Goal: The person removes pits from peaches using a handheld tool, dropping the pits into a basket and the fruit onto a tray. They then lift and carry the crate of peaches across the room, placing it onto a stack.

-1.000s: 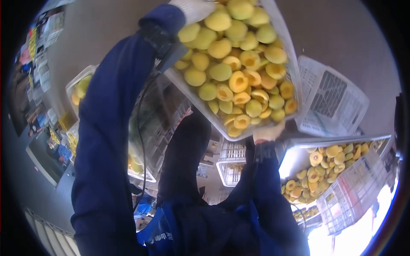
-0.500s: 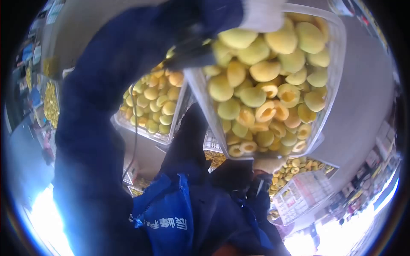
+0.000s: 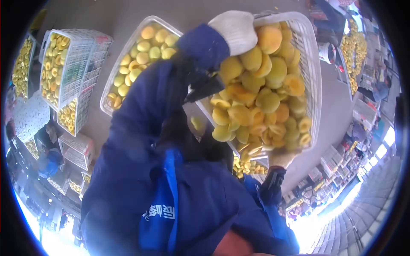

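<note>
A white plastic crate point(image 3: 315, 81) full of halved yellow-green fruit point(image 3: 269, 102), which look like apricots, is held tilted in front of me. My left hand point(image 3: 236, 32), in a white glove, grips its far rim. At the near edge, my right hand point(image 3: 282, 159) holds the crate from below; its fingers are mostly hidden. Fruit crowds the crate's near left edge, and some halves there are blurred as if tumbling out. A blurred half point(image 3: 197, 123) shows apart from the crate, to the left. More fruit point(image 3: 247, 167) lies beneath the near edge.
Another fruit-filled crate point(image 3: 112, 81) stands on the floor point(image 3: 124, 8) to the left of mine. Stacked crates point(image 3: 87, 64) rise farther left, with an upright crate point(image 3: 77, 150) nearby. People and more fruit point(image 3: 353, 55) are at the right.
The held crate has tilted further, and fruit now crowds its near left edge. My view has swung, bringing the stacked crates in at left. Both hands keep their hold.
</note>
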A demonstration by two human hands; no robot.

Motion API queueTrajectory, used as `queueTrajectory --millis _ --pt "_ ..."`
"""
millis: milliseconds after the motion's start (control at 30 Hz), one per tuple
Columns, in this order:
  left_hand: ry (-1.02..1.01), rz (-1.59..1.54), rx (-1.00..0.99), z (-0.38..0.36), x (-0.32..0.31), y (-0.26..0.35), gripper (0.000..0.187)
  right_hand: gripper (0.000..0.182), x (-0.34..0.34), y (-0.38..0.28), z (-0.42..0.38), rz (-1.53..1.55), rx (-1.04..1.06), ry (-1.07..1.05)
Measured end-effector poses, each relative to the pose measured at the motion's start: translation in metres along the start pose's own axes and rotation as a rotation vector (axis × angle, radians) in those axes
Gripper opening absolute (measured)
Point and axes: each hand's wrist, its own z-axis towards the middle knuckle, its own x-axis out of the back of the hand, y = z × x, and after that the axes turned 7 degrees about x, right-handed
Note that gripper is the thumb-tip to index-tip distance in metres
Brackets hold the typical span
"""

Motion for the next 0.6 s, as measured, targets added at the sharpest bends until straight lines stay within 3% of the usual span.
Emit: queueTrajectory --millis 33,100,167,233,333,433,500,533,600 --pt "-0.068 0.011 -0.008 0.019 -0.005 0.005 0.029 0.096 0.000 -0.008 0.015 0.138 -0.170 -0.215" --pt "-0.126 0.042 -0.002 0.061 -0.014 0.027 0.034 0.090 -0.023 -0.017 0.054 -0.314 0.049 0.191" --pt "-0.146 0.047 0.079 0.078 -0.024 0.045 0.043 0.085 -0.030 -0.035 0.086 -0.398 0.002 0.276" --pt "-0.061 -0.038 0.201 0.068 -0.032 0.030 0.049 0.082 -0.010 -0.029 0.088 -0.570 0.029 0.198" --pt "0.011 -0.125 0.327 0.073 -0.062 0.017 0.055 0.071 0.004 -0.070 0.122 -0.465 -0.035 0.308" --pt "-0.080 -0.252 0.433 0.067 -0.068 0.049 0.052 0.070 0.010 -0.114 0.150 -0.566 -0.033 0.339" --pt "-0.074 -0.287 0.478 0.056 -0.065 0.058 0.050 0.072 -0.021 -0.124 0.146 -0.578 -0.018 0.367" --pt "-0.066 -0.309 0.514 0.046 -0.066 0.058 0.049 0.072 -0.001 -0.141 0.153 -0.615 -0.061 0.331" --pt "-0.041 -0.383 0.598 0.019 -0.062 0.053 0.047 0.069 0.079 -0.191 0.180 -0.276 -0.354 -0.398"
